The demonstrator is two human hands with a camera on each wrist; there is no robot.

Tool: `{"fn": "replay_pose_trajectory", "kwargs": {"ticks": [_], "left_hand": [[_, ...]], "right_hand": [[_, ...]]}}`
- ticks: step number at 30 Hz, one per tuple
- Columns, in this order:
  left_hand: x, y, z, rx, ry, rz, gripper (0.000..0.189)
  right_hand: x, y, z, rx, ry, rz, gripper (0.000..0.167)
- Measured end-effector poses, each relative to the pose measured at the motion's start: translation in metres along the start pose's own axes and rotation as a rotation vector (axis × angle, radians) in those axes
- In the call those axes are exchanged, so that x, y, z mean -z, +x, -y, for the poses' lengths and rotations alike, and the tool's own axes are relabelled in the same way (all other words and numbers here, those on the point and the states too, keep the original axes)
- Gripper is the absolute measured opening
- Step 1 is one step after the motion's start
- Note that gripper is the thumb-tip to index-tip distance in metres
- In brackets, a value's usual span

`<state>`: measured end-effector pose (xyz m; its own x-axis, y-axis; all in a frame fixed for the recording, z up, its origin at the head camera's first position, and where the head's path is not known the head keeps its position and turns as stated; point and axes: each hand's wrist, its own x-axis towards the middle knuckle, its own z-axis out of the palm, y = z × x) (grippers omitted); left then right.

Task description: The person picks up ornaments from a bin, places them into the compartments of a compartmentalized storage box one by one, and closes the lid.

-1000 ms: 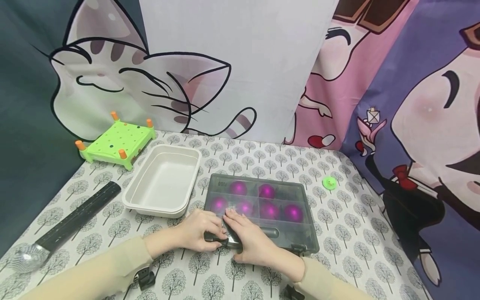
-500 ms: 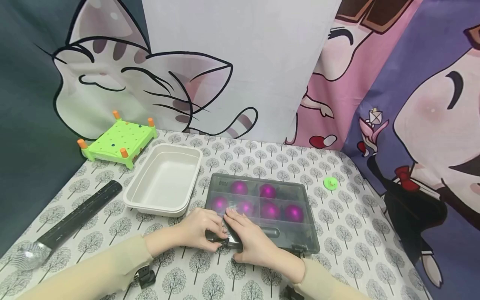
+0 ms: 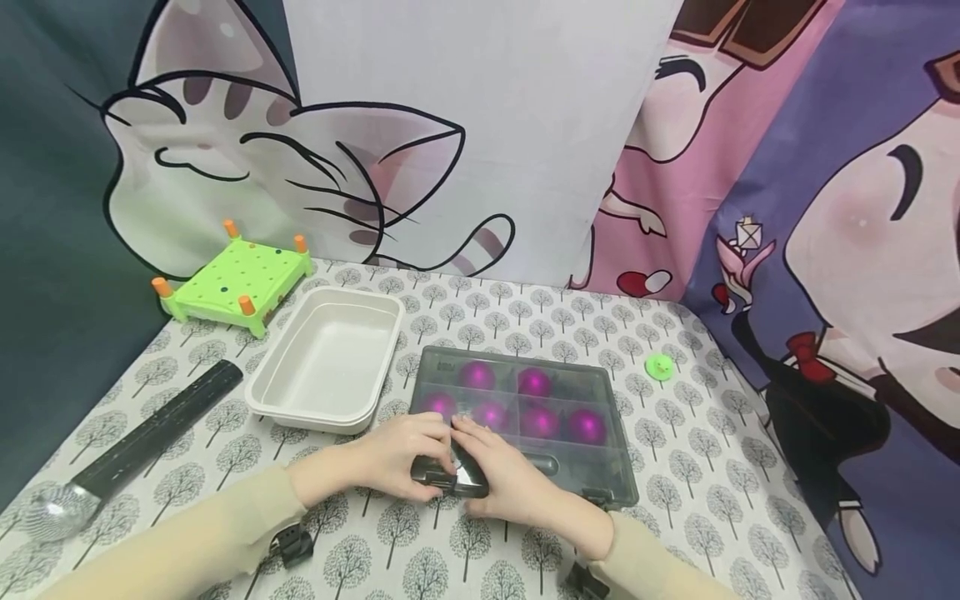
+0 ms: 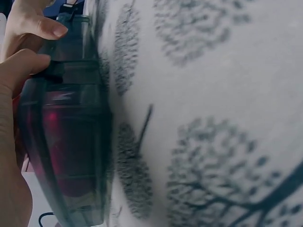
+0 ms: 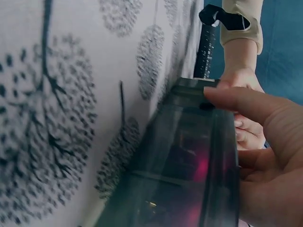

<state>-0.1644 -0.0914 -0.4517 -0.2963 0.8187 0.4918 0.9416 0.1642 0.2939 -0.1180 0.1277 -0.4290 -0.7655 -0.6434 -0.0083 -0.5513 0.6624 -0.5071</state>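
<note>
A smoky see-through divided storage box [image 3: 611, 471] lies on the table with its lid down and several purple balls [image 3: 534, 383] inside. My left hand [image 3: 397, 454] grips the front left corner, its fingers bent over the lid and its thumb at the front edge near a latch. Close beside it, my right hand [image 3: 513, 479] holds the same edge, fingers over the lid and thumb down the front. In the right wrist view the right thumb [image 5: 236, 100] presses the box's front near its end. The hands partly cover the near left latch.
Left of the box stands a white plastic tub [image 3: 258, 400]. Beyond it is a green pegged toy table [image 3: 240, 279] with orange legs. A black-handled microphone [image 3: 161, 429] lies at left, and a small green duck toy [image 3: 660, 367] sits at right.
The left fingers have risen slightly on the lid, and the right hand has shifted a little to the right, exposing more of the box's front edge. The box stays in place.
</note>
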Motion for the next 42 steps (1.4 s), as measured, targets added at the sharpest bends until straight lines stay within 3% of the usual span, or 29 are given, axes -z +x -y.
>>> {"fn": "replay_pose_trajectory", "kwargs": {"ticks": [5, 13, 25, 32, 42], "left_hand": [[0.004, 0.005, -0.006, 0.035, 0.008, 0.080, 0.028], [0.005, 0.030, -0.020, 0.008, 0.051, 0.165, 0.026], [-0.008, 0.086, -0.043, 0.171, 0.153, 0.377, 0.051], [-0.028, 0.116, -0.056, 0.192, 0.195, 0.391, 0.060], [-0.055, 0.135, -0.070, 0.211, 0.192, 0.366, 0.055]], "right_hand": [[0.009, -0.001, -0.002, 0.009, 0.048, 0.036, 0.095], [0.032, -0.016, -0.023, 0.013, 0.062, 0.077, 0.106], [0.078, -0.067, -0.079, 0.102, -0.029, 0.024, 0.100], [0.088, -0.093, -0.100, 0.097, -0.007, 0.004, 0.090], [0.087, -0.113, -0.115, 0.036, 0.028, -0.012, 0.091]]}}
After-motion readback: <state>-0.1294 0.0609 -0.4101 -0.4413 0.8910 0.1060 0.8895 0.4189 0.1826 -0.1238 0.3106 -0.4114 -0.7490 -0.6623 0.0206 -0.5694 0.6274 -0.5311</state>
